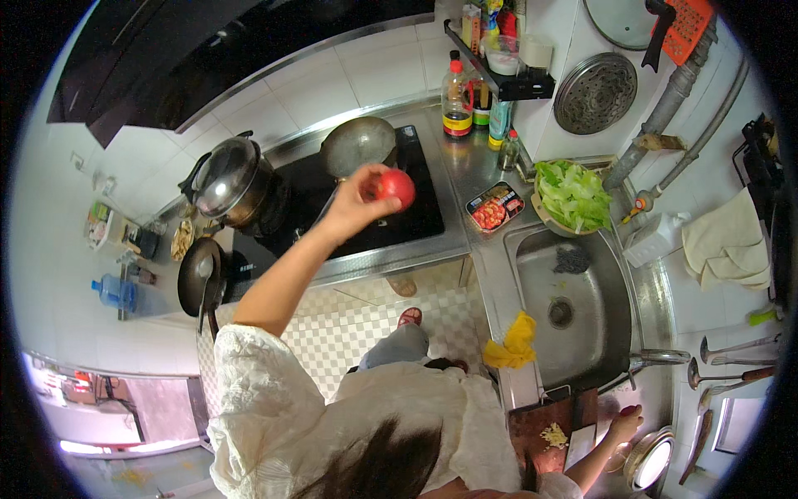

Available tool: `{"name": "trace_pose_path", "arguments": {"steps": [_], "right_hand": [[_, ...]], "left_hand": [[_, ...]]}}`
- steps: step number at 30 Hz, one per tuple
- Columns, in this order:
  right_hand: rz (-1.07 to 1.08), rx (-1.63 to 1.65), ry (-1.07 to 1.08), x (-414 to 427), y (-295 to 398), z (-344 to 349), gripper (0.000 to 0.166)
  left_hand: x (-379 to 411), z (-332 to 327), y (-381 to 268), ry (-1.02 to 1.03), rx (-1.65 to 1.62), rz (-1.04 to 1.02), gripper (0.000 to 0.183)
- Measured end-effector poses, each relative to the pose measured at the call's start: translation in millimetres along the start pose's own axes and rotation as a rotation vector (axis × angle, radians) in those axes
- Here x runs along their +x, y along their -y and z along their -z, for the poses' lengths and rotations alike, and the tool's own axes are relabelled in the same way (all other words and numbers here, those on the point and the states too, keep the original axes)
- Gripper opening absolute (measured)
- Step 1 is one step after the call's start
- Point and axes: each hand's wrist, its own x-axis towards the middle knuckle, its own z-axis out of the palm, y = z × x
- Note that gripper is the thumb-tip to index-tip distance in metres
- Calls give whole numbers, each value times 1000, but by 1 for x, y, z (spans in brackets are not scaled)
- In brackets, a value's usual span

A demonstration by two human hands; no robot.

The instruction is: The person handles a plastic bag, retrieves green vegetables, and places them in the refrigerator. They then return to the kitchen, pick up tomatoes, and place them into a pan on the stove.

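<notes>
My left hand (369, 201) grips a round red tomato (397, 189) above the black cooktop (419, 218). Behind it on the cooktop stands a wok (358, 146). At the lower right, my right hand (623, 427) is closed around a small dark-red object (629, 410), too small to name. Near that hand lies a wooden cutting board (530, 424) with a heap of chopped pale food (554, 435), perhaps garlic, and a cleaver blade (580, 447). A packaged tray of red food (495, 208) rests on the counter beside a bowl of lettuce leaves (573, 194).
The steel sink (598, 349) holds a dark scrubber (572, 261), and a yellow cloth (512, 342) drapes over its near edge. A lidded pot (230, 181) and a frying pan (198, 274) stand at the left. Sauce bottles (457, 103) line the back corner beneath a shelf (527, 87).
</notes>
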Motion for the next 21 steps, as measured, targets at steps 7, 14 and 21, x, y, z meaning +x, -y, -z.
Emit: {"name": "trace_pose_path", "arguments": {"steps": [7, 14, 21], "right_hand": [[249, 640, -198, -84, 64, 29, 61], [421, 957, -115, -168, 178, 81, 61], [395, 1213, 207, -223, 270, 132, 63]], "left_hand": [[121, 106, 102, 2, 827, 120, 70], [174, 105, 138, 267, 1313, 274, 62], [149, 93, 14, -206, 794, -577, 21]]}}
